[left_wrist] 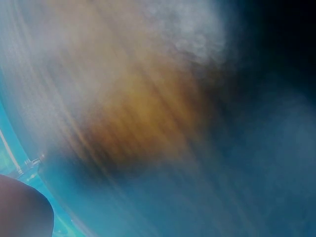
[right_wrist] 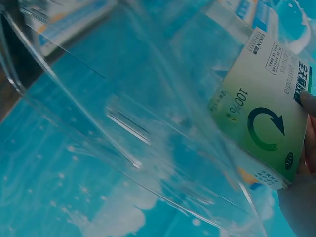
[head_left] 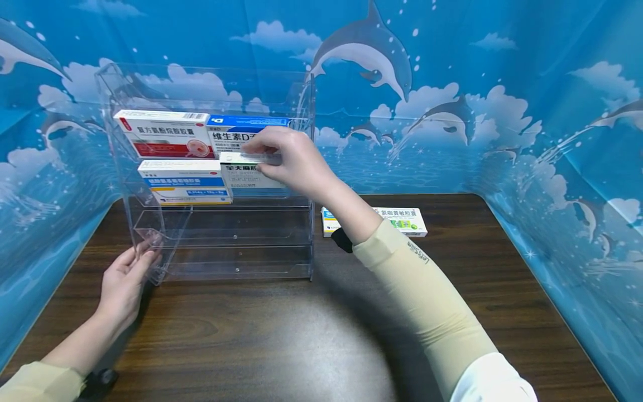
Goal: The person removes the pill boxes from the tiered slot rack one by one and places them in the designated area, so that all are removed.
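A clear acrylic display rack (head_left: 236, 262) with several tiers stands on the table, left of the middle. By its top edge, my right hand (head_left: 293, 159) pinches a white and green medicine box (head_left: 238, 174) at the right of the second row. The right wrist view shows the green front of this medicine box (right_wrist: 266, 113), with fingertips at its edge. At the rack's lower left side, my left hand (head_left: 128, 273) grips the clear panel between thumb and fingers. The left wrist view is mostly blurred.
A red and white box (head_left: 168, 134) and a blue and white box (head_left: 251, 121) sit in the upper row. Below is a white, blue and yellow box (head_left: 186, 183). More boxes (head_left: 402, 220) lie on the table (head_left: 281, 335) behind my right forearm. Dolphin-print cloth (head_left: 452, 84) surrounds the table.
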A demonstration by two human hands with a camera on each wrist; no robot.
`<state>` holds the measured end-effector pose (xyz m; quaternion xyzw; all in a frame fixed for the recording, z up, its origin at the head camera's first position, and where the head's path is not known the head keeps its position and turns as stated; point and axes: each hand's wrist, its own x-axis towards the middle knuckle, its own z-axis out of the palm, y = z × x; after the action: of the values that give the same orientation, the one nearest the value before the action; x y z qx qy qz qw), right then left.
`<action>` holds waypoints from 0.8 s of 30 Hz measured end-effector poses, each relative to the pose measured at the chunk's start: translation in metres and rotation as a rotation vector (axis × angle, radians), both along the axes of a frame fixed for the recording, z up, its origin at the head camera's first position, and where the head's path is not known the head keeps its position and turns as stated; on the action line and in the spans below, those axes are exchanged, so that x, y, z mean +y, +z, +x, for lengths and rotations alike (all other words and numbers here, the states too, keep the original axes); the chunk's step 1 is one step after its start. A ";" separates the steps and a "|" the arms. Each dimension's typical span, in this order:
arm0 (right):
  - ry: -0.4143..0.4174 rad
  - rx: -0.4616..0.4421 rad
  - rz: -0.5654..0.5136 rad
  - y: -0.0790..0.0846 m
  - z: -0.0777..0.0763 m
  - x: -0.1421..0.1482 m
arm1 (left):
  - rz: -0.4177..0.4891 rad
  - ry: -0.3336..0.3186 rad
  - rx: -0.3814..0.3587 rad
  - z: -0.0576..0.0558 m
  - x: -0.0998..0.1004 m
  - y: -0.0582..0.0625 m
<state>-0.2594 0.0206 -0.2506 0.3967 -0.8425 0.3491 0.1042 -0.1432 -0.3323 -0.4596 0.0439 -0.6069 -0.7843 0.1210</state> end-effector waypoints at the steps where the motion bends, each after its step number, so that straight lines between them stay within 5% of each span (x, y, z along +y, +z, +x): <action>1: 0.007 0.000 -0.022 0.003 0.001 0.001 | -0.002 0.000 0.001 0.000 0.000 0.000; 12: 0.069 -0.024 -0.245 0.042 0.014 0.023 | 0.003 -0.005 0.004 0.000 0.000 0.000; 24: 0.021 -0.090 -0.171 0.037 0.023 0.069 | 0.005 -0.003 0.032 0.000 0.002 -0.001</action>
<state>-0.2364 0.0897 -0.2133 0.3791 -0.8093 0.4383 0.0963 -0.1431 -0.3302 -0.4603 0.0308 -0.6032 -0.7865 0.1291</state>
